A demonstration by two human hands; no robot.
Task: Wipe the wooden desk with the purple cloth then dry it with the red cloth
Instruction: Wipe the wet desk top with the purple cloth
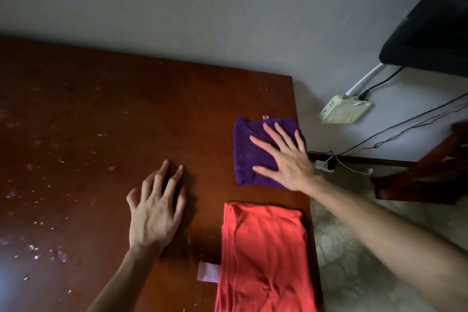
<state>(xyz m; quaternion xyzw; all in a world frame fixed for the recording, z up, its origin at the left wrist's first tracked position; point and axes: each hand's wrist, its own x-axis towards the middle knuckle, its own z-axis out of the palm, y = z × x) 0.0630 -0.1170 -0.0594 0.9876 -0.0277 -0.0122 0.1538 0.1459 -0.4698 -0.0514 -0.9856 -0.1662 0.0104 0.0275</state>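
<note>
Head view looks down on the wooden counter (106,119). Right hand (283,157) lies flat with fingers spread on the folded purple cloth (249,157) near the right edge. Left hand (157,208) rests on bare wood, fingertips down, fingers arched, holding nothing. Red cloth (266,256) lies folded nearer, just beside it, over a pale paper slip (207,271).

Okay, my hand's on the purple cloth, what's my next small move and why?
Probably slide the purple cloth leftward under your flat right hand: it sits folded at the desk's right edge, while the pale specks lie to the left, past your left hand.
</note>
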